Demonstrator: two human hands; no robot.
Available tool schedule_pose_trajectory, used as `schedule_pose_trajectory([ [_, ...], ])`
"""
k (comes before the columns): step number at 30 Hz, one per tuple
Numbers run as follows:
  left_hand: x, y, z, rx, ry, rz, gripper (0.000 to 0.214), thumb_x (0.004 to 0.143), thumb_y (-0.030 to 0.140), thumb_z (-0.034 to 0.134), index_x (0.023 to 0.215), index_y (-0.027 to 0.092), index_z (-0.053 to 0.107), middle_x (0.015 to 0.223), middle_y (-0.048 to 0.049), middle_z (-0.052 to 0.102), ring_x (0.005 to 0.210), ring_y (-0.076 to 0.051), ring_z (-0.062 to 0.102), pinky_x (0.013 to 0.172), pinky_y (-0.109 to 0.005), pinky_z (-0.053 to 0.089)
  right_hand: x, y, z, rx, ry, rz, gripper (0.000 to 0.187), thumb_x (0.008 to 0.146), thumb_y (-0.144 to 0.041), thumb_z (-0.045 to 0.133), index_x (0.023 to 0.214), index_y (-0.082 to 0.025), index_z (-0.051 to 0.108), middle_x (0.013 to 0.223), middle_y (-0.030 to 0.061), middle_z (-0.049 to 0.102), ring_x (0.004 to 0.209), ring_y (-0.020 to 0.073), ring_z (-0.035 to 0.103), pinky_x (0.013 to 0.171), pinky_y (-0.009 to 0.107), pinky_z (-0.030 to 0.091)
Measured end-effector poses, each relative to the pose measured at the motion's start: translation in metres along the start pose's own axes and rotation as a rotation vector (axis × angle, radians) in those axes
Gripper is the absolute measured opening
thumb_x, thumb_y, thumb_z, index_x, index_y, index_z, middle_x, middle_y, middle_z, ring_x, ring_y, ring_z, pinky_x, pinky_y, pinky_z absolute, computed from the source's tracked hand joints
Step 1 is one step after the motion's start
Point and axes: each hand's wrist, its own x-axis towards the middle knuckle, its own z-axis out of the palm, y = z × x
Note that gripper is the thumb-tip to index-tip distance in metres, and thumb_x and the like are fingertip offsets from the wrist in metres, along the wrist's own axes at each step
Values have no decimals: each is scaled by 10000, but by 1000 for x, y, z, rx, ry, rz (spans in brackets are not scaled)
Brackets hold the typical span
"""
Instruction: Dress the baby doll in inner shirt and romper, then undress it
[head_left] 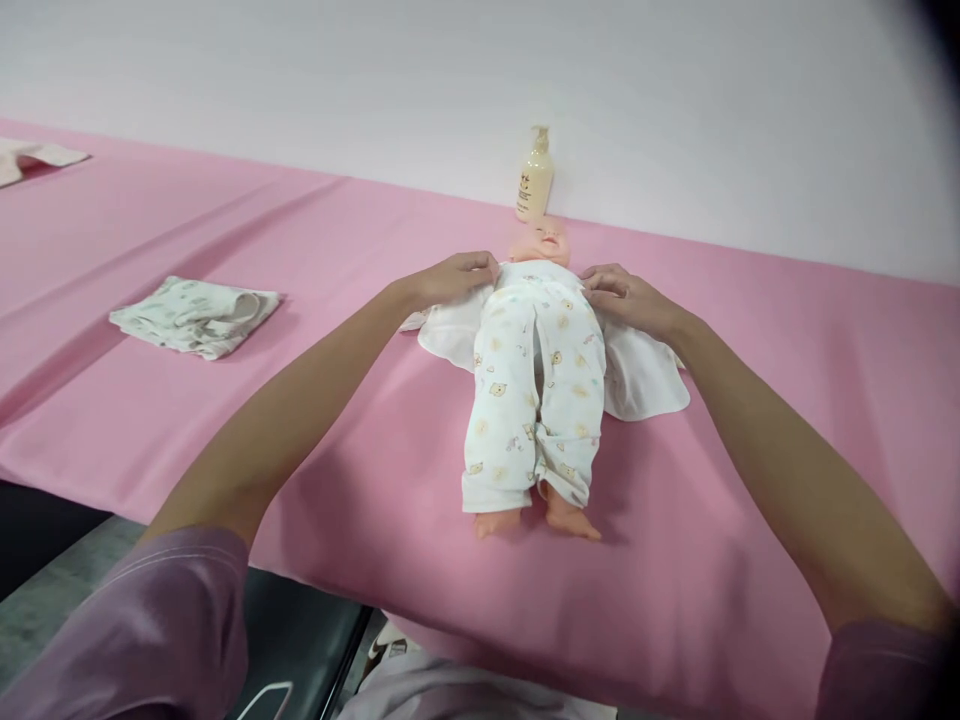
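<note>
A baby doll (551,246) lies on its back, head away from me and bare feet towards me. It wears white printed trousers (499,390) pulled high up to its chest. A white shirt (645,372) spreads open on both sides beneath it. My left hand (459,277) is closed at the left edge of the waistband, fingertips pinching the cloth. On the opposite side, my right hand (628,300) has its bent fingers closed at the waistband's right edge, above the shirt. The exact grip of the fingertips is partly hidden.
Behind the doll's head stands a cream pump bottle (535,178) against the white wall (375,90). A folded printed cloth (196,316) lies to the left on the pink sheet (360,470). Another pale cloth (34,158) lies at the far left edge.
</note>
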Motion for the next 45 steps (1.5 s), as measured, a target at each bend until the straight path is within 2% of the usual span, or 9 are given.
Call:
schedule_pose_trajectory([
  [5, 0, 0, 9, 19, 78, 43, 412, 1018, 612, 727, 1249, 276, 788, 1356, -106, 770, 1247, -305, 688, 1096, -444, 577, 8, 5, 9, 98, 86, 84, 466, 902, -708, 901, 941, -259, 785, 1404, 99, 754, 1329, 338, 699, 1292, 568, 539],
  [13, -10, 22, 3, 62, -46, 24, 389, 903, 563, 812, 1160, 273, 844, 1515, -84, 733, 1280, -319, 704, 1095, -442, 591, 11, -17, 13, 26, 15, -47, 454, 885, -703, 954, 996, -268, 882, 1614, 85, 672, 1527, 344, 608, 1393, 560, 418],
  [20, 8, 9, 17, -20, 144, -121, 391, 1062, 613, 708, 1154, 242, 791, 1125, -120, 787, 1080, -308, 738, 971, -489, 610, 36, 4, 31, 147, 281, 189, 463, 967, -672, 906, 977, -219, 810, 1072, 89, 816, 1090, 292, 751, 1090, 516, 631],
  [27, 2, -4, 21, 114, 175, 46, 407, 1058, 654, 682, 1177, 279, 784, 1383, -133, 775, 1277, -331, 695, 1136, -528, 585, 20, -5, 16, 11, 122, 20, 383, 1029, -588, 883, 948, -219, 819, 1135, 100, 817, 1185, 295, 753, 1169, 495, 599],
  [31, -1, -8, 23, 152, 122, 87, 345, 1097, 601, 647, 1203, 296, 768, 1480, -110, 740, 1303, -326, 689, 1181, -560, 578, 20, -1, 18, -43, 124, -4, 396, 1071, -588, 836, 930, -226, 761, 1155, 101, 802, 1191, 297, 735, 1165, 516, 601],
  [36, 1, -20, 42, 243, 408, 239, 333, 1151, 582, 600, 1208, 266, 687, 1458, -138, 731, 1435, -361, 633, 1314, -629, 469, 1, -9, 31, -184, 336, -88, 249, 1087, -489, 792, 1098, -263, 689, 1267, 103, 780, 1244, 295, 695, 1215, 556, 561],
  [39, -35, -17, 57, 288, 599, 333, 314, 1183, 560, 549, 1284, 272, 621, 1463, -156, 703, 1472, -378, 607, 1299, -637, 460, -54, -45, 46, -337, 421, -282, 192, 1092, -419, 748, 1204, -283, 673, 1329, 112, 756, 1300, 330, 676, 1221, 578, 531],
  [42, -106, -3, 74, 321, 577, 362, 242, 1172, 484, 555, 1295, 277, 579, 1359, -137, 707, 1282, -346, 664, 1138, -569, 548, -131, -92, 67, -384, 203, -402, 166, 1113, -409, 731, 1218, -292, 678, 1236, 97, 772, 1187, 340, 709, 1099, 554, 560],
  [45, -184, 13, 95, 375, 405, 299, 222, 1089, 407, 643, 1250, 271, 578, 1231, -114, 713, 1097, -332, 672, 1008, -541, 562, -196, -123, 94, -521, -74, -459, 81, 1147, -370, 709, 1176, -295, 713, 1206, 101, 786, 1114, 339, 707, 999, 530, 547],
])
